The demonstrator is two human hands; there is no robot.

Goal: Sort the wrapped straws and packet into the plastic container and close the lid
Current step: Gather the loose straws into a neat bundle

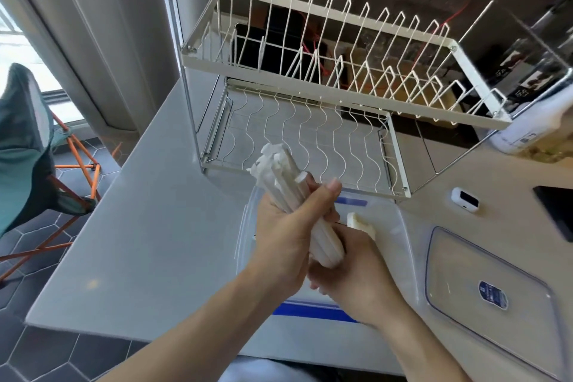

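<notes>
A bundle of white paper-wrapped straws (297,205) is gripped by both hands, left hand (283,239) and right hand (356,276) (evidently for squaring), above the clear plastic container (393,226).

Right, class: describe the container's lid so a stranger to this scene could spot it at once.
Start at the big white wire dish rack on the counter, then look down to the open plastic container below the hands. The lid lies flat on the counter just right of it: a clear rounded rectangle, the only thing with a small blue oval label.

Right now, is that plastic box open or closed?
Open: the container has no cover on, and its lid lies flat on the counter beside it.
</notes>
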